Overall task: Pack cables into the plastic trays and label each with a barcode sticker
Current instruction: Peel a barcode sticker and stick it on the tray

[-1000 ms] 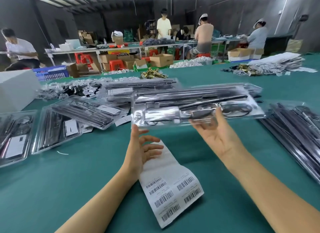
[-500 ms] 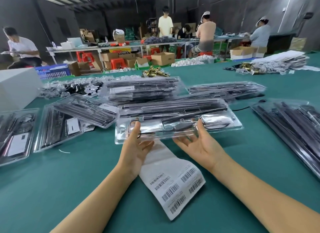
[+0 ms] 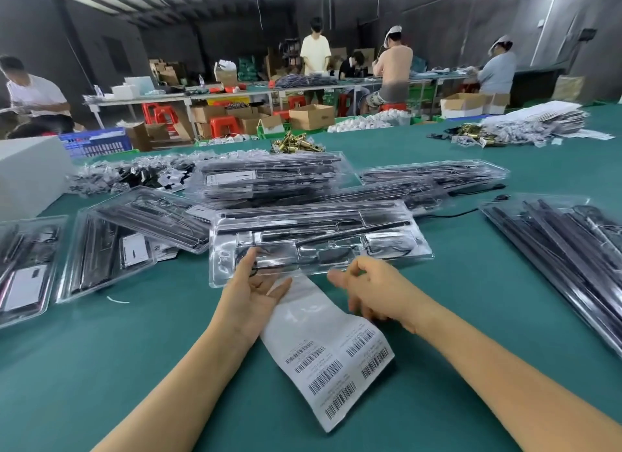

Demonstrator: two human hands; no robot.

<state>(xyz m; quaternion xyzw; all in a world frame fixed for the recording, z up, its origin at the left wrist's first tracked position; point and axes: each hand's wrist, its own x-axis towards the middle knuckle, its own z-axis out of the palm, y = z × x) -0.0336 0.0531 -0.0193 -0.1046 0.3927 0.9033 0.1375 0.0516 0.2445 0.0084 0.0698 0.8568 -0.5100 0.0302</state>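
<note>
Packed trays (image 3: 104, 249) are seen lying at the left of the green bench (image 3: 101, 367). The near edge of the clear plastic tray (image 3: 316, 239), laid flat mid-bench with dark cables inside, is touched by the left hand (image 3: 254, 293), fingers straight. The barcode sticker sheet (image 3: 333, 354) is tucked under both hands. The right hand (image 3: 377, 291) is held loosely curled, nothing gripped. More trays (image 3: 565, 249) are stacked at the right.

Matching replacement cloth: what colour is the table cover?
Teal green table cover, clearest in the head view.
</note>
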